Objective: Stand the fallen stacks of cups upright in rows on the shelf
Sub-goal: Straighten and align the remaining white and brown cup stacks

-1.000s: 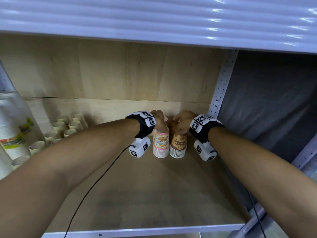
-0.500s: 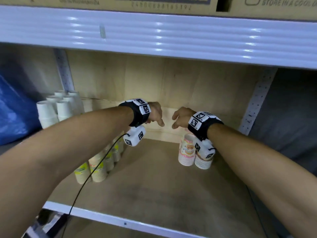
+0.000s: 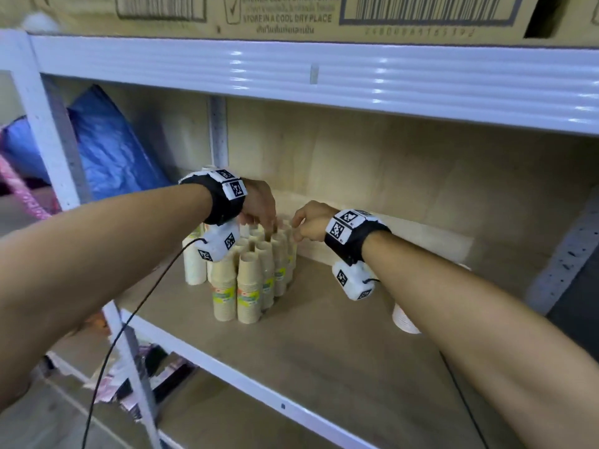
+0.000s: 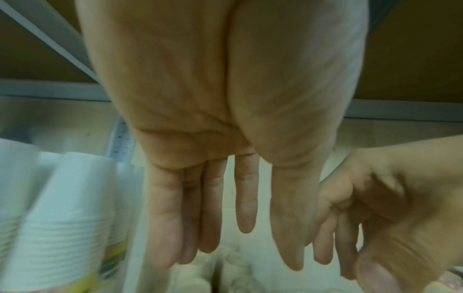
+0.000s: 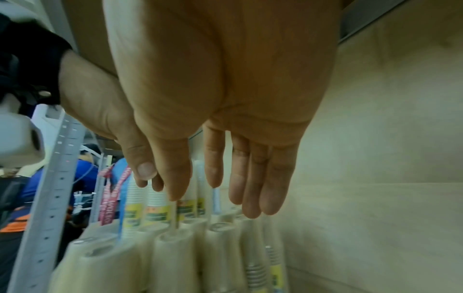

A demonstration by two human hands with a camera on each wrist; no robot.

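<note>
Several stacks of tan paper cups (image 3: 249, 280) with green-yellow labels stand upright, mouths down, in tight rows on the wooden shelf (image 3: 324, 345). White cup stacks (image 3: 193, 264) stand just left of them. My left hand (image 3: 266, 225) hangs over the back stacks with straight fingers (image 4: 213, 208) and holds nothing. My right hand (image 3: 296, 231) is beside it, over the right edge of the rows, also empty, fingers (image 5: 263, 188) pointing down at the cup bottoms (image 5: 172, 249). Whether either hand touches a cup I cannot tell. Another white stack (image 3: 403, 319) shows under my right forearm, mostly hidden.
A grey perforated upright (image 3: 217, 134) stands behind the cups, with a blue bag (image 3: 107, 150) in the bay to its left. A cardboard box (image 3: 291, 14) sits on the shelf above. The white front rail (image 3: 259, 393) edges the shelf. A low wooden ledge (image 3: 405, 234) runs along the back.
Both hands left the two printed cup stacks at the right and moved left over the tan rows. My view swung left with them.
</note>
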